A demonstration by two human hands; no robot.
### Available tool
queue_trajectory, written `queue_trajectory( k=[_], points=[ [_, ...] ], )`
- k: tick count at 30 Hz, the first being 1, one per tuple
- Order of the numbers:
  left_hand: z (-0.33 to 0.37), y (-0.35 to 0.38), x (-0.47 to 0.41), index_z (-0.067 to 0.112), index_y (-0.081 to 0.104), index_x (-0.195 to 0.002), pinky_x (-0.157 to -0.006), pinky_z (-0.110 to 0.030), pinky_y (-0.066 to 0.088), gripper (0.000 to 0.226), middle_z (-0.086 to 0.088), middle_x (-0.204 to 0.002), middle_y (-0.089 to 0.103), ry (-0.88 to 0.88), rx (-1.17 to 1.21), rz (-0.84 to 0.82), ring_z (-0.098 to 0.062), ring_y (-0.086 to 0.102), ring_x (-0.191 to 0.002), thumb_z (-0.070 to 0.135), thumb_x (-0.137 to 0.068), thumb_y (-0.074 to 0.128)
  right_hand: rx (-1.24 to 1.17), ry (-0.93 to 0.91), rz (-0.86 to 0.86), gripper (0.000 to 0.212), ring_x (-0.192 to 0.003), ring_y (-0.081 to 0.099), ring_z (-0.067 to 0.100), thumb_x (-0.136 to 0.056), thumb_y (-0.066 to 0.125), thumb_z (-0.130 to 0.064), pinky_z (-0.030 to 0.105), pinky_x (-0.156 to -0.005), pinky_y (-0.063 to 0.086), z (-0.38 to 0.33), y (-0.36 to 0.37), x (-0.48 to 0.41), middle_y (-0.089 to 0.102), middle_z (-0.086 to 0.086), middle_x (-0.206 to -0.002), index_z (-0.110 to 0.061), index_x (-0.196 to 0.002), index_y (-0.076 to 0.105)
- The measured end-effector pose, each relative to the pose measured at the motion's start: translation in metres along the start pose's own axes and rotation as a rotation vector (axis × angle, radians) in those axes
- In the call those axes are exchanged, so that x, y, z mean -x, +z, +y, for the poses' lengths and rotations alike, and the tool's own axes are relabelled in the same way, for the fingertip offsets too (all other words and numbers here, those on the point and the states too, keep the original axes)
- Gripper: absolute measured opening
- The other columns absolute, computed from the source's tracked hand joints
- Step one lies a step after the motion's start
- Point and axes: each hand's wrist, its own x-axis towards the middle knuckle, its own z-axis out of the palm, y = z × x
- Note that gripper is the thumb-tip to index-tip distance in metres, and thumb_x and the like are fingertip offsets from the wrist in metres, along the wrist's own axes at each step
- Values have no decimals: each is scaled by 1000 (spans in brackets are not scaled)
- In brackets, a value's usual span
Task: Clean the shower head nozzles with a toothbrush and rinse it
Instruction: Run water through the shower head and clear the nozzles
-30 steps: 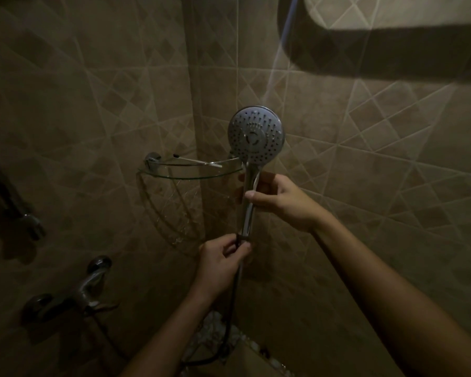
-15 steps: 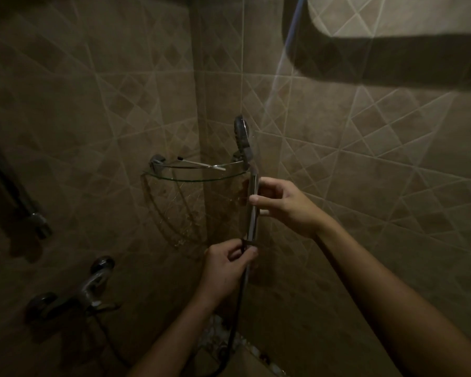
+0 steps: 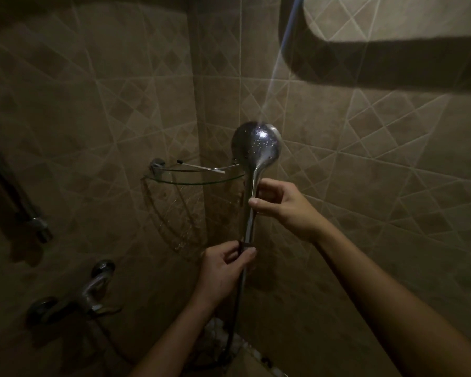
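Note:
The chrome shower head (image 3: 256, 144) stands upright in the tiled corner, its shiny wet back turned toward me and its nozzle face hidden. My right hand (image 3: 282, 205) pinches the upper part of its handle. My left hand (image 3: 225, 268) grips the bottom of the handle where the dark hose (image 3: 235, 314) joins. A toothbrush (image 3: 200, 166) with a white handle lies flat on the glass corner shelf (image 3: 174, 179), just left of the shower head.
A chrome mixer tap (image 3: 90, 291) is mounted on the left wall low down. A metal rail (image 3: 19, 210) runs down the far left wall. The hose drops toward the pebbled floor edge (image 3: 245, 349). Tiled walls close in on both sides.
The shower head has been twisted around its handle: nozzle face toward me, then edge-on, now its back toward me. Both hands have kept their grip on the handle.

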Motion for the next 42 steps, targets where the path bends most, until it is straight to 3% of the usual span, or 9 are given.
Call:
queue_trajectory(
  k=[4, 7, 14, 18, 21, 27, 30, 34, 42],
  points=[
    [-3, 3, 2, 10, 77, -87, -66, -25, 57, 10, -3, -79, 77, -2, -5, 13, -15, 74, -76, 4, -89, 69, 123, 35, 76, 43, -105, 70, 24, -83, 78, -20, 44, -92, 59, 2, 5, -3, 70, 13, -115, -8, -121, 62],
    [-6, 2, 4, 3, 76, -90, -67, -27, 59, 8, -10, -83, 77, -31, -1, 45, -19, 75, -77, 1, -88, 69, 118, 29, 49, 39, -102, 71, 16, -86, 76, -16, 33, -86, 60, 4, 9, -1, 70, 8, -113, -9, -122, 62],
    [-6, 0, 3, 6, 76, -88, -65, -23, 55, 12, -3, -77, 75, -35, 22, 42, -15, 73, -74, -1, -89, 67, 3, 64, -14, 38, -117, 66, 22, -92, 64, 0, 36, -99, 55, 3, 9, 2, 67, 14, -126, -4, -129, 57],
    [-7, -2, 5, 5, 76, -90, -67, -26, 58, 8, -6, -81, 77, -50, 12, 34, -19, 75, -77, 2, -89, 68, 135, 40, 95, 40, -96, 69, 30, -81, 81, -20, 49, -84, 60, 5, 15, 0, 68, 18, -107, -9, -115, 62],
    [-8, -3, 6, 6, 76, -93, -68, -29, 59, 8, -8, -86, 78, -71, 17, 43, -22, 76, -80, 3, -88, 69, 165, 16, 79, 29, -76, 67, 3, -84, 79, -21, 25, -68, 56, 5, 18, 1, 65, -2, -89, -15, -106, 62],
    [-2, -3, 4, 13, 76, -94, -77, -35, 62, 19, -8, -90, 78, -60, 63, 42, -23, 76, -87, -3, -89, 66, 11, 38, 5, 34, -115, 67, 25, -91, 67, -4, 42, -101, 54, 2, 13, 2, 67, 16, -123, -3, -124, 61],
    [-2, -3, 4, 12, 77, -91, -77, -35, 62, 19, -7, -88, 79, -46, 67, 47, -22, 76, -86, -3, -88, 67, 18, 22, 51, 36, -111, 69, 26, -87, 72, -4, 46, -99, 55, 2, 13, 2, 70, 15, -118, -1, -122, 61],
    [-6, -1, 7, 9, 77, -91, -76, -40, 62, 15, -10, -87, 78, -72, 51, 65, -25, 76, -84, -3, -87, 68, 49, -43, 66, 39, -103, 71, 15, -85, 72, 3, 29, -88, 58, 5, 20, 4, 73, 1, -107, -2, -122, 63],
    [-11, 3, 11, 0, 76, -89, -72, -40, 62, 12, -15, -82, 77, -89, 77, 86, -24, 74, -76, -7, -87, 66, -32, 2, -4, 33, -110, 67, 20, -93, 62, 3, 35, -96, 56, 10, 18, 9, 68, 12, -117, -2, -126, 60]
  ],
)
